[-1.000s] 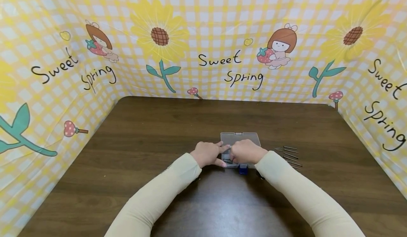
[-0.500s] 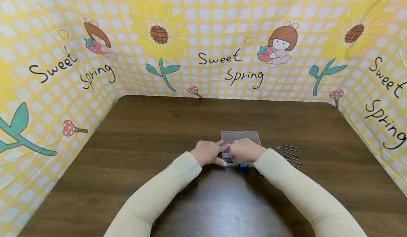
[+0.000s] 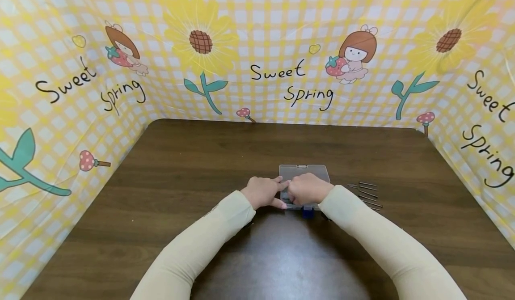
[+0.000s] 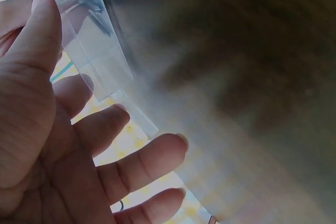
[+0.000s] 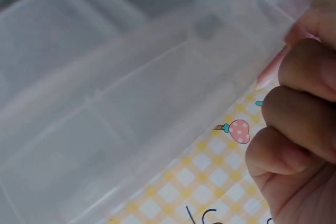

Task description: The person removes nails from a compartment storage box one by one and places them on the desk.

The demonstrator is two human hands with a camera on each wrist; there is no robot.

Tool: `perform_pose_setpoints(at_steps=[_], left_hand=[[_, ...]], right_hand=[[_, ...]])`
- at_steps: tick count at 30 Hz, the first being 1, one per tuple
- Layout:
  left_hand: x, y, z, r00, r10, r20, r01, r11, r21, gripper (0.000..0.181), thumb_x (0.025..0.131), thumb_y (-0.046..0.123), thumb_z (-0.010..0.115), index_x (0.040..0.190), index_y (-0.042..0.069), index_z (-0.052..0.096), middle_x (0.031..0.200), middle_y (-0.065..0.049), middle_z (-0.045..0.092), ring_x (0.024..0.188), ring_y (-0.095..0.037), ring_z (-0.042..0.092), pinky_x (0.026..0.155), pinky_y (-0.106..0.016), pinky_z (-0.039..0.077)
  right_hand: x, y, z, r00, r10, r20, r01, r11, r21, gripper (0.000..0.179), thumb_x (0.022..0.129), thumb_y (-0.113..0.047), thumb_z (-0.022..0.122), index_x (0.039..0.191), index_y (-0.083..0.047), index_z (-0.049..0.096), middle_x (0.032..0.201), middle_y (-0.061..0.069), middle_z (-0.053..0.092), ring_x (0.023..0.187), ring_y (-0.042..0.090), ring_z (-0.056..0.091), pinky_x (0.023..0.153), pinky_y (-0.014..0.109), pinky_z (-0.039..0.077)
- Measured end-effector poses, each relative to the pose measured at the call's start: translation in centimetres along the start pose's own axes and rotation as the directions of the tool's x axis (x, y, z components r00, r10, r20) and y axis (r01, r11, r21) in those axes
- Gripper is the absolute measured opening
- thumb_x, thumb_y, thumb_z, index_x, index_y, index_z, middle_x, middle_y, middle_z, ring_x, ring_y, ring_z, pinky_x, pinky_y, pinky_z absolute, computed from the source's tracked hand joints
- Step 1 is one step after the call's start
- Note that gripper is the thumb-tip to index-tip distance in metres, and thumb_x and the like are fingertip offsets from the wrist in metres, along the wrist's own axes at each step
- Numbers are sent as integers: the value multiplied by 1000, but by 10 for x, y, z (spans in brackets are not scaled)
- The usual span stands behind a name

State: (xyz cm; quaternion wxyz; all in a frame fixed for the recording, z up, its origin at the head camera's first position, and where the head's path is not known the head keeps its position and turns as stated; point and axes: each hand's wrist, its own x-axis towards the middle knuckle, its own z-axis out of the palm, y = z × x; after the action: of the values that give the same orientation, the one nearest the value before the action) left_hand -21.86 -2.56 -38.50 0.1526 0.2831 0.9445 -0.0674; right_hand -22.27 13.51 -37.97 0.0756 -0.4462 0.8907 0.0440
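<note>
A clear plastic compartment box (image 3: 304, 173) with a blue latch (image 3: 307, 212) lies on the table, its lid raised toward the back. My left hand (image 3: 261, 192) holds the box's left end, thumb at the front corner and index finger over the compartments. In the left wrist view, thin dark metal pieces, probably nails (image 4: 98, 23), show through the box wall. My right hand (image 3: 309, 189) reaches into the left part of the box with curled fingers. Its thumb and index fingertips are hidden, so whether they pinch anything does not show.
Several long, thin nails (image 3: 368, 196) lie in a rough column to the right of the box, beside the right sleeve (image 3: 342, 206). A yellow checked cloth (image 3: 225, 107) encloses the back and sides of the brown wooden table (image 3: 193, 157).
The right hand has shifted very slightly left inside the box. The left hand keeps its place, and the whole head view has drifted a little.
</note>
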Motion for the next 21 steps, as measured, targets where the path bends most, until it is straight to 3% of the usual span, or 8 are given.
perform_pose_setpoints(at_steps=[6, 9, 13, 17, 21], left_hand=[[1, -1, 0, 1000, -2, 7, 2, 1000, -9, 78, 81, 62, 57, 149, 32, 35, 152, 7, 34, 74, -19, 61, 51, -28, 37], [1, 0, 1, 1000, -1, 14, 1, 1000, -10, 77, 82, 62, 56, 150, 32, 34, 152, 7, 34, 79, -20, 63, 51, -28, 37], [1, 1, 1, 1000, 1, 14, -1, 1000, -10, 77, 82, 62, 55, 150, 33, 33, 152, 7, 34, 78, -20, 63, 51, -29, 37], [1, 0, 1, 1000, -6, 18, 6, 1000, -1, 77, 82, 62, 55, 150, 33, 33, 152, 8, 34, 80, -20, 64, 52, -29, 38], [1, 0, 1, 1000, -12, 18, 11, 1000, 8, 77, 82, 62, 55, 150, 34, 32, 152, 8, 34, 64, -17, 57, 51, -28, 36]], right_hand=[[4, 1, -1, 1000, 7, 28, -6, 1000, -11, 19, 77, -2, 68, 63, -15, 69, 63, -8, 62, 51, 7, 46, 54, 29, 48], [5, 2, -1, 999, 10, 53, -11, 1000, 12, 19, 78, -2, 68, 64, -14, 70, 62, -8, 61, 51, 8, 46, 53, 27, 47], [4, 3, -3, 996, 21, 84, -24, 999, 33, 20, 79, -2, 68, 63, -14, 69, 61, -8, 58, 51, 7, 41, 51, 24, 41], [4, 3, -4, 997, 4, 80, -6, 1000, 27, 17, 80, -4, 68, 68, -14, 73, 67, -8, 64, 53, 6, 46, 54, 24, 46], [4, 4, -4, 997, -3, 81, -1, 999, 49, 14, 79, -4, 68, 73, -14, 75, 72, -7, 67, 57, 6, 53, 59, 26, 50]])
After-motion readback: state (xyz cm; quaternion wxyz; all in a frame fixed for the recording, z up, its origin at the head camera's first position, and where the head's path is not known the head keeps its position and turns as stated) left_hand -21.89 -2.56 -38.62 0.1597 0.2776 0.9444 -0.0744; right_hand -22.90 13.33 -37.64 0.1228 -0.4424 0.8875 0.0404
